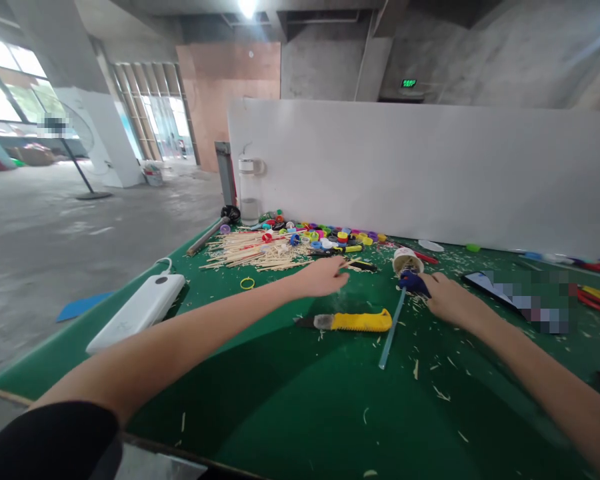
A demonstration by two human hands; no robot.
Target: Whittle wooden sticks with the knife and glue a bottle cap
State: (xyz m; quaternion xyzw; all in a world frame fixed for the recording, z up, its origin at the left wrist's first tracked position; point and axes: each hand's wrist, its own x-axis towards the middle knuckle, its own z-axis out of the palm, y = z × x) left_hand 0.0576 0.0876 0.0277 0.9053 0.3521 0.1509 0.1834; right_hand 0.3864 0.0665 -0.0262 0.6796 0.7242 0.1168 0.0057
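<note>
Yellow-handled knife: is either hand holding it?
No, the yellow-handled knife lies on the green table, apart from both the left hand and the right hand.

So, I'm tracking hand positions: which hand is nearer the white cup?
Right: the right hand holds the blue glue gun just beside the white cup, slightly nearer the camera; the left hand is farther off, to the cup's left.
</note>
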